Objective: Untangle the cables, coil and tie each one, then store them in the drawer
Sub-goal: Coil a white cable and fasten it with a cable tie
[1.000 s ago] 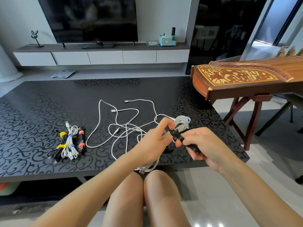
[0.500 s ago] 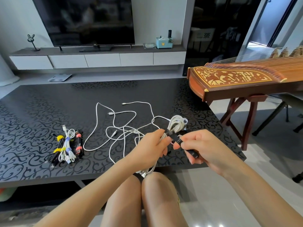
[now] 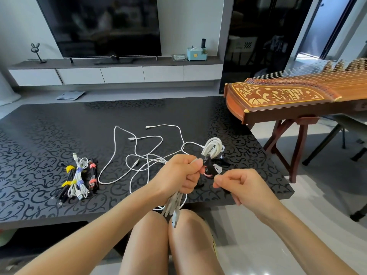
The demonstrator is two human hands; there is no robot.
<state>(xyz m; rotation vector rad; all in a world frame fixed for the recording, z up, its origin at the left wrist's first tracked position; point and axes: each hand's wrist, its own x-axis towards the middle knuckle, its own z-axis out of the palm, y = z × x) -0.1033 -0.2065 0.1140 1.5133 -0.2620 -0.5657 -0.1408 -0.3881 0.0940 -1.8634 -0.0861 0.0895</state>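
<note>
My left hand (image 3: 179, 174) grips a coiled white cable (image 3: 213, 148) around its middle, over the near edge of the black patterned table (image 3: 49, 135); the coil's loops stick up above the fist and its ends hang down below it. A black strap tie (image 3: 211, 167) is wrapped round the coil beside my left thumb. My right hand (image 3: 239, 184) pinches the strap's free end just to the right. Loose white cables (image 3: 139, 151) lie tangled on the table behind my hands. Three tied bundles (image 3: 79, 176) with yellow, blue and red ties lie at the left.
A wooden zither (image 3: 288, 98) on a stand overhangs the table's right side. A TV cabinet with white drawers (image 3: 121, 74) runs along the far wall under a TV. My knees sit below the table's near edge.
My right hand has slid right and down, away from the coil, drawing the black strap's end out. The left hand keeps its hold on the coil.
</note>
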